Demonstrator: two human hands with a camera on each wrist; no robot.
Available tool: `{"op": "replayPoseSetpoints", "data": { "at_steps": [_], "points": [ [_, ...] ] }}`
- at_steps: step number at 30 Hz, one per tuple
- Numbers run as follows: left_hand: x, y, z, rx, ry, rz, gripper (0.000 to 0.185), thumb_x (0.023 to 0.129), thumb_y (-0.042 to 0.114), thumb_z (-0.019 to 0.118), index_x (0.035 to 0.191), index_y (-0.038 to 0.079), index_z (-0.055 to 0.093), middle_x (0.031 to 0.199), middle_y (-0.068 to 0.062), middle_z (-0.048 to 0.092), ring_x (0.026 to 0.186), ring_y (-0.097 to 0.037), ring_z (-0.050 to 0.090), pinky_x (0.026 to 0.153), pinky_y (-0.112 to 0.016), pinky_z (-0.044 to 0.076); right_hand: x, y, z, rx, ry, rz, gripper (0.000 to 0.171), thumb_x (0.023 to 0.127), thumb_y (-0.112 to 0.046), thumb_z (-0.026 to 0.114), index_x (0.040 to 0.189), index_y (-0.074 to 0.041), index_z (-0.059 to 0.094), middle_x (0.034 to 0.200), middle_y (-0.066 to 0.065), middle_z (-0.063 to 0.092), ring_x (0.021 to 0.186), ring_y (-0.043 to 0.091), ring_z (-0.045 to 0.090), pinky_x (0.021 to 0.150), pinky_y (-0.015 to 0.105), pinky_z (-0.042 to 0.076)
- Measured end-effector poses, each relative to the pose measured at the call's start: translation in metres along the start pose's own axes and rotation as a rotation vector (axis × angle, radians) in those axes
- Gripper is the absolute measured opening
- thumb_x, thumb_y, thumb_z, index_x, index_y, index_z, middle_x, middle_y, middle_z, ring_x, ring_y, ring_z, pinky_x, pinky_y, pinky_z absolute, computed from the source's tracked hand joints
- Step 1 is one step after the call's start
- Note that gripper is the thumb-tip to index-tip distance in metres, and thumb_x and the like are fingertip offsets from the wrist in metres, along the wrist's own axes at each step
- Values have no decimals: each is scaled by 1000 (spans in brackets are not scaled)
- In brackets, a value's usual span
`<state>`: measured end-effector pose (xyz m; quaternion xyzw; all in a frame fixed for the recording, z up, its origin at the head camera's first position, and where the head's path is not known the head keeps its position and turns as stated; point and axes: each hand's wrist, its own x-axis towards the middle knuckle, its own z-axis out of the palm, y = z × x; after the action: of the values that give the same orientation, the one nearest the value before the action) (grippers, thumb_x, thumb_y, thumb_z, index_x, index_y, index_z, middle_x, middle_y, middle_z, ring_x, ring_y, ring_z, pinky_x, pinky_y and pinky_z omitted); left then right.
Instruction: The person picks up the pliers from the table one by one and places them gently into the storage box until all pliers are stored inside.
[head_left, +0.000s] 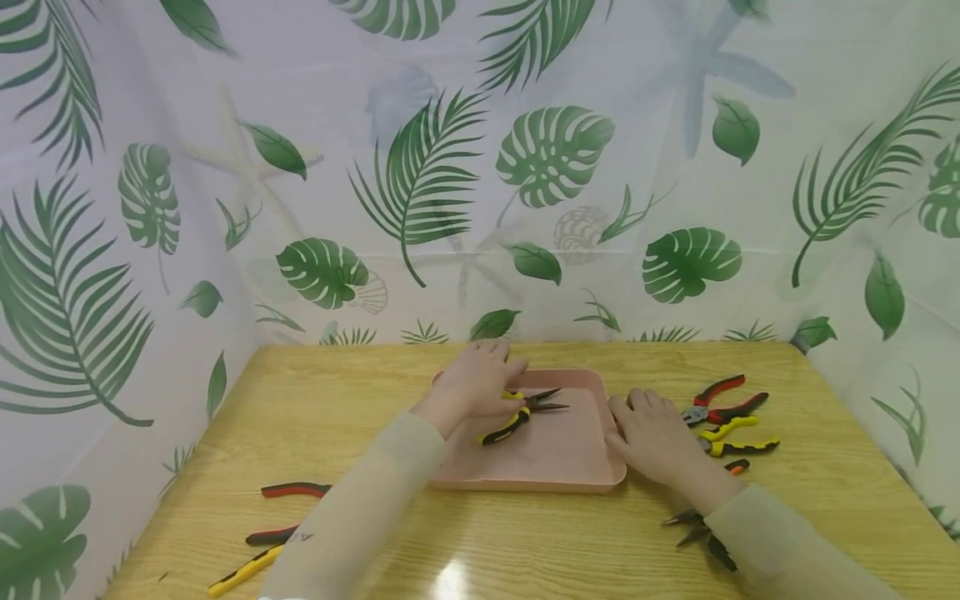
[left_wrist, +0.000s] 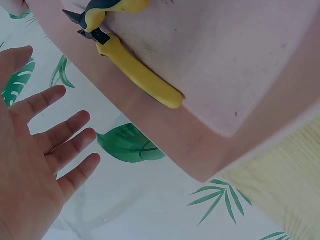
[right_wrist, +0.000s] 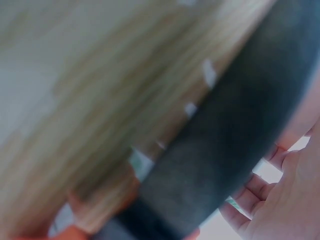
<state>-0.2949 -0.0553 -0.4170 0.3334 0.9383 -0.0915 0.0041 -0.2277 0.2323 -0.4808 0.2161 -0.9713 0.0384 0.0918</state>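
A pink tray (head_left: 592, 479) lies mid-table. In it rest needle-nose pliers (head_left: 520, 414) with yellow-and-black handles, jaws pointing right. My left hand (head_left: 480, 379) hovers over the tray's far left part, just above the handles. In the left wrist view this hand (left_wrist: 47, 150) is spread flat with nothing in it, apart from the yellow handle (left_wrist: 142, 77). My right hand (head_left: 654, 433) lies palm down on the table against the tray's right edge. The right wrist view is blurred; a dark handle (right_wrist: 225, 140) fills it, with loose fingers (right_wrist: 260, 190) beside it.
Red-handled pliers (head_left: 723, 400) and yellow-black pliers (head_left: 738, 437) lie right of my right hand; dark pliers (head_left: 697, 533) sit under that wrist. More tools lie front left: red-black handles (head_left: 295, 489) and a yellow one (head_left: 243, 571). A leaf-print curtain (head_left: 420, 183) encloses the wooden table (head_left: 525, 550).
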Motion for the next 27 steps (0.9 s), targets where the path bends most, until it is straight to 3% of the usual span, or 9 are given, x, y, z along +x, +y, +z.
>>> {"op": "replayPoseSetpoints", "data": {
  "at_steps": [8, 27],
  "points": [
    [-7, -4, -2, -6, 12, -5, 54, 101, 59, 60, 142, 24, 58, 141, -5, 59, 143, -28, 50, 119, -45, 42, -1, 0, 1, 8, 18, -10, 15, 102, -24, 58, 96, -12, 51, 87, 8, 46, 77, 23, 37, 69, 36, 29],
    [-26, -16, -3, -57, 58, -23, 53, 99, 57, 63, 138, 21, 63, 137, -6, 61, 128, -25, 54, 109, -43, 44, -2, -1, 0, -3, 54, -13, 16, 100, -23, 60, 93, -13, 51, 85, 7, 44, 75, 22, 35, 68, 34, 26]
  ]
}}
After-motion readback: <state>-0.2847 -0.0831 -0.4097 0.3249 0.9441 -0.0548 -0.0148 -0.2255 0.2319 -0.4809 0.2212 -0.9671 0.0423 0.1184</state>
